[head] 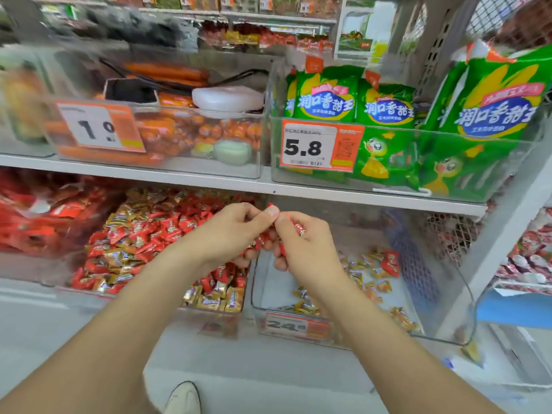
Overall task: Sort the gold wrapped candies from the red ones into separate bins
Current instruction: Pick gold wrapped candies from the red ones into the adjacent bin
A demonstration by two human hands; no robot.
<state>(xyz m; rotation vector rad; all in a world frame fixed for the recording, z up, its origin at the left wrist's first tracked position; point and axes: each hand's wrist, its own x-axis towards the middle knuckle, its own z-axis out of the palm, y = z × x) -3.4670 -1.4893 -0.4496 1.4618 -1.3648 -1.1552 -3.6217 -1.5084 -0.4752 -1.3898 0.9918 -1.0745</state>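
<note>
Over bin edges [253,283], hands [233,231] [309,245] pinch red candies [263,238].

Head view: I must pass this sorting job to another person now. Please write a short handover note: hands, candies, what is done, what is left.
Hands: the left hand and the right hand both grip red candies, close together above the gap between the two lower bins.
The left bin holds a mixed heap of red and gold.
The right bin holds mostly gold candies and at least one red candy near the back.
Done: some gold lies apart.
Left: put down the held reds, remove that red candy, sort the heap.
</note>
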